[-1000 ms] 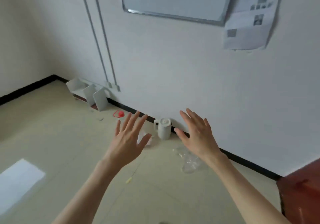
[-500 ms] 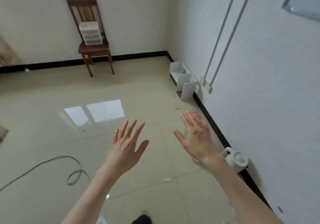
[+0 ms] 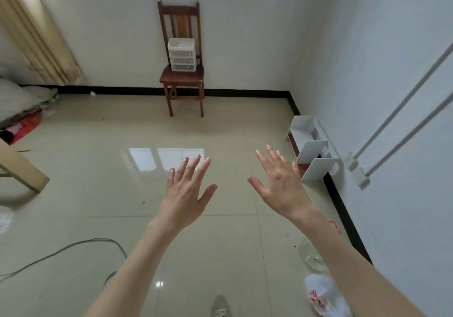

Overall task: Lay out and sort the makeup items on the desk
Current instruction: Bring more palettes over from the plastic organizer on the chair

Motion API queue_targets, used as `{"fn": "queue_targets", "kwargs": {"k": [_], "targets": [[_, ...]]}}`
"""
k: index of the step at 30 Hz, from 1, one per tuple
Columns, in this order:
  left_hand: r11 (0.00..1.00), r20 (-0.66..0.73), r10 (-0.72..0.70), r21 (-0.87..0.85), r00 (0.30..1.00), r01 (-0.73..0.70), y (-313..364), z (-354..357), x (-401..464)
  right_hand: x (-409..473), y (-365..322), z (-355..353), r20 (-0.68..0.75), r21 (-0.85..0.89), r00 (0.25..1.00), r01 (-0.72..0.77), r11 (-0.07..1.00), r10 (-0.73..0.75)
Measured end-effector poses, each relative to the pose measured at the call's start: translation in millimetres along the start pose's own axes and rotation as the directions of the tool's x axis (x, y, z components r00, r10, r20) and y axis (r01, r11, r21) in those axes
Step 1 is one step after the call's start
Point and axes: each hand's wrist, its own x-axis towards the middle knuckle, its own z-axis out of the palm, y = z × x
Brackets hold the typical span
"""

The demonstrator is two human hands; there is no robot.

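Observation:
My left hand (image 3: 187, 191) is held out in front of me over the tiled floor, fingers spread and straight, holding nothing. My right hand (image 3: 282, 184) is raised beside it, also spread and empty. A small white plastic drawer unit (image 3: 182, 54) stands on the seat of a wooden chair (image 3: 182, 78) against the far wall, well beyond both hands. No makeup items and no desk top are in view.
White bookends (image 3: 312, 149) lie against the right wall's black skirting. A beige table leg (image 3: 19, 167) stands at the left, a grey cable (image 3: 73, 245) loops on the floor, and plastic bags (image 3: 323, 294) lie at the lower right. My shoe (image 3: 220, 307) shows at the bottom.
The view has swung left from the right wall to the far wall with the chair and window. Both hands stay raised, spread and empty.

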Motion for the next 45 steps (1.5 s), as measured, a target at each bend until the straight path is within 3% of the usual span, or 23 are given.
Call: {"fn": "queue_targets", "kwargs": {"k": [13,23,32,40,45], "targets": [[0.993,-0.005,-0.122,-0.004,0.993,0.122,-93.8,19.5,225.9,275.1,9.0,24.0,0.079,0.0,0.995,0.06,0.998,-0.06],[0.966,-0.1,-0.238,0.075,0.966,0.246,-178.1,-0.1,441.9,535.1,20.8,16.3,0.076,-0.021,0.986,0.153,0.988,-0.151],[0.949,-0.031,-0.302,0.084,0.953,0.304,-247.9,14.6,583.7,703.5,-4.4,39.0,0.149,0.017,0.966,0.212,0.977,-0.213],[0.935,0.078,-0.35,0.082,0.933,0.344,-363.1,26.2,727.4,876.7,-41.2,80.6,0.173,0.003,0.966,0.195,0.981,-0.193],[0.952,0.075,-0.301,0.082,0.951,0.295,-429.8,7.1,834.3,989.7,-80.0,91.6,0.132,0.068,0.975,0.172,0.983,-0.18]]}}
